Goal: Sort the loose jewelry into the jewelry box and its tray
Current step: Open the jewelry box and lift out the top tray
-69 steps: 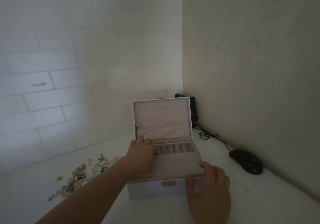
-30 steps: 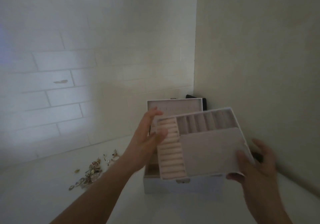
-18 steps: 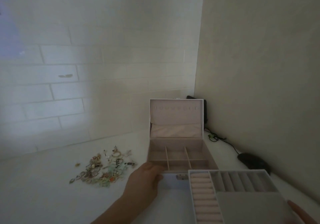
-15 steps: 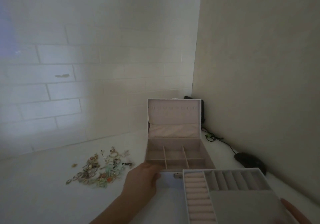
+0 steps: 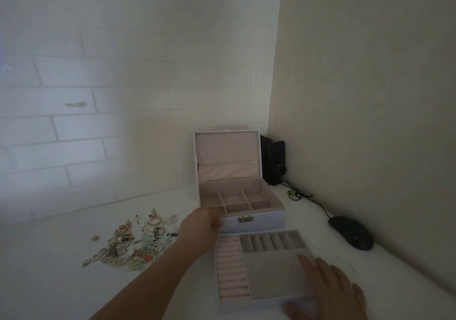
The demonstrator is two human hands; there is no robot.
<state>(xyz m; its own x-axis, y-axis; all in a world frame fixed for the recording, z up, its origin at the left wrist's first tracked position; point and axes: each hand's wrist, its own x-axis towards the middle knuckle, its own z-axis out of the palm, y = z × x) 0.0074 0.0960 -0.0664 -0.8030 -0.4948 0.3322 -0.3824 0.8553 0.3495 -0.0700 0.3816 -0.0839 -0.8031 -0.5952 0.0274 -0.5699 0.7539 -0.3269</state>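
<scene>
Jewelry box (image 5: 240, 203) stands open on the white table (image 5: 49, 270), lid upright toward 12 o'clock, its lower section split into six small compartments, a metal clasp on the front wall. Left hand (image 5: 201, 228) is at the box's front left corner, at about 8 o'clock from the box's middle, fingers curled round that corner in a grasp. The tray (image 5: 261, 265) lies flat on the table just in front of the box, at 6 o'clock from it, with ring rolls down its left side, slots along its far edge and a plain flat panel. Right hand (image 5: 325, 292) lies on the tray's near right corner, fingers spread over the panel; it is blurred, and the thumb seems to sit at the tray's front edge, so whether it grasps or only rests I cannot tell. Loose jewelry (image 5: 133, 243) is heaped at 9 o'clock from the tray, apart from it. At 3 o'clock from the box sits a black mouse (image 5: 351, 232)
</scene>
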